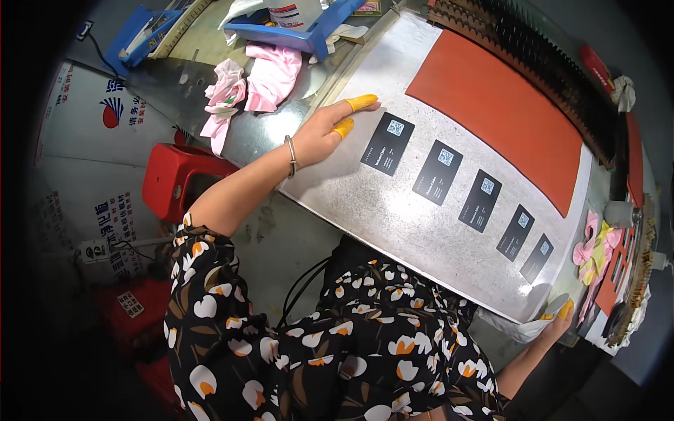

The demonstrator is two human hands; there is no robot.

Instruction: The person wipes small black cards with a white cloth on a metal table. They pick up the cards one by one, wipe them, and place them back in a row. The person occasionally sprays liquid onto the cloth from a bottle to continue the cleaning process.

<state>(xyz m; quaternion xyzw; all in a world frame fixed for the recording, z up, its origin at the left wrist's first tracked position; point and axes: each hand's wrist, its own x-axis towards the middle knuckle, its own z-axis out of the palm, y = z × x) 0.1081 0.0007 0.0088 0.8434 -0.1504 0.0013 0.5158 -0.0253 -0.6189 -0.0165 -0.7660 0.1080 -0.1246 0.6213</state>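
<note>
My left hand (pixel 326 133), with yellow finger cots on two fingers, rests at the left part of a light grey board (pixel 393 203). Its fingers are stretched out beside the nearest black card (pixel 387 144) and hold nothing. Several black cards with a square code and pale print lie in a slanting row, among them a middle card (pixel 480 201) and the last card (pixel 537 258). Past the board's right front corner, my right hand (pixel 559 324), also in yellow finger cots, is closed round a bunched white cloth (pixel 516 328). A grey rounded surface (pixel 556 306) shows by its fingers.
An orange-red sheet (pixel 498 112) covers the board's far side, with a dark toothed rack (pixel 533 63) behind it. Pink cloths (pixel 274 76) and a blue tray (pixel 302 35) sit at the upper left. A red stool (pixel 179 179) stands left; pink and yellow cloths (pixel 595 249) lie right.
</note>
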